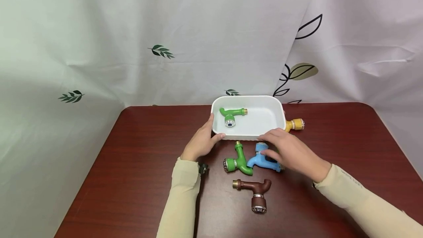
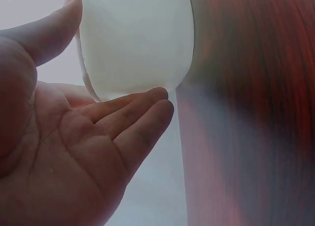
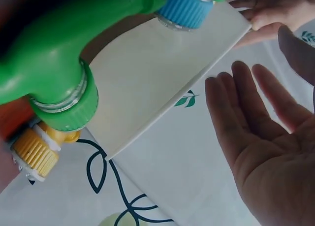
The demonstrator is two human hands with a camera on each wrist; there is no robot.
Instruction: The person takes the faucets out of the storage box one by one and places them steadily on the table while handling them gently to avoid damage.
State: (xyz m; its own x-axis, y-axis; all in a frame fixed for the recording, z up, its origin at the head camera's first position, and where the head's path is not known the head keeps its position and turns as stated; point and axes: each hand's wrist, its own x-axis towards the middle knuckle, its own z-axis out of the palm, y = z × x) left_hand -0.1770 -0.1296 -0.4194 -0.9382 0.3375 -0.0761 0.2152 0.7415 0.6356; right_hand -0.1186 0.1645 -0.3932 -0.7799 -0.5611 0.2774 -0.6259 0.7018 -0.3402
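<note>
A white tray (image 1: 266,118) stands at the back of the table with a green tap (image 1: 232,112) in it. My left hand (image 1: 199,140) rests against its left end, thumb at the front corner; in the left wrist view the straight fingers touch the tray wall (image 2: 138,39). My right hand (image 1: 290,151) hovers by the tray's front right corner, over a blue tap (image 1: 261,161), fingers loosely extended and holding nothing. In the right wrist view its palm (image 3: 270,157) is bare, and a green tap (image 3: 54,58) looms large in the foreground.
In front of the tray lies another green tap (image 1: 241,161), beside the blue one. Nearer me is a brown tap (image 1: 256,186). A yellow tap (image 1: 295,124) lies against the tray's right end, partly hidden. Behind the table (image 1: 138,157) hangs a leaf-patterned curtain (image 1: 198,17).
</note>
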